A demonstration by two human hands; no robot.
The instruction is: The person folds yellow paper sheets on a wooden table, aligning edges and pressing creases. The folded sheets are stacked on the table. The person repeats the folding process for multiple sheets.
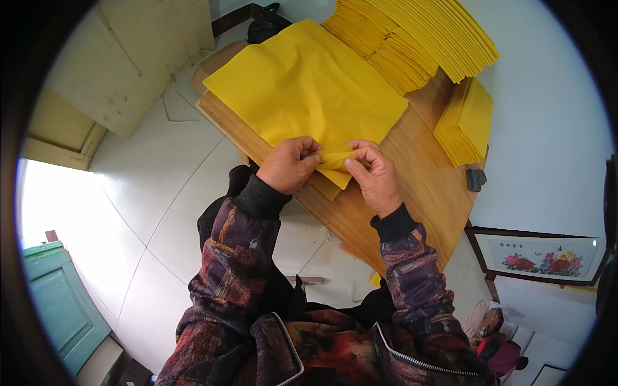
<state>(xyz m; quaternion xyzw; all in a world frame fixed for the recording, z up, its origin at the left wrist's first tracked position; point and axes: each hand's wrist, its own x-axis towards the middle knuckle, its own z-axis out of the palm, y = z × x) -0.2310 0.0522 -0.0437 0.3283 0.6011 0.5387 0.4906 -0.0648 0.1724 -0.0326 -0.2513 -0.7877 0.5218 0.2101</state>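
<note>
A yellow sheet of felt-like cloth (309, 83) lies on the wooden table, its near corner lifted over the table's edge. My left hand (291, 165) pinches this near part between thumb and fingers. Close by on the right, my right hand (375, 174) grips the same part, thumb on top and fingers curled behind. Between the two hands the cloth is gathered into a small fold. A pointed yellow flap hangs just below the fold. Whether it belongs to the same sheet I cannot tell.
Tall stacks of folded yellow cloth (438, 38) fill the table's far right, with a smaller stack (465, 122) beside them. A dark lump (476, 180) sits at the wooden table's (421, 186) right edge. A framed flower picture (541, 257) stands right; a green cabinet door (64, 302) is lower left.
</note>
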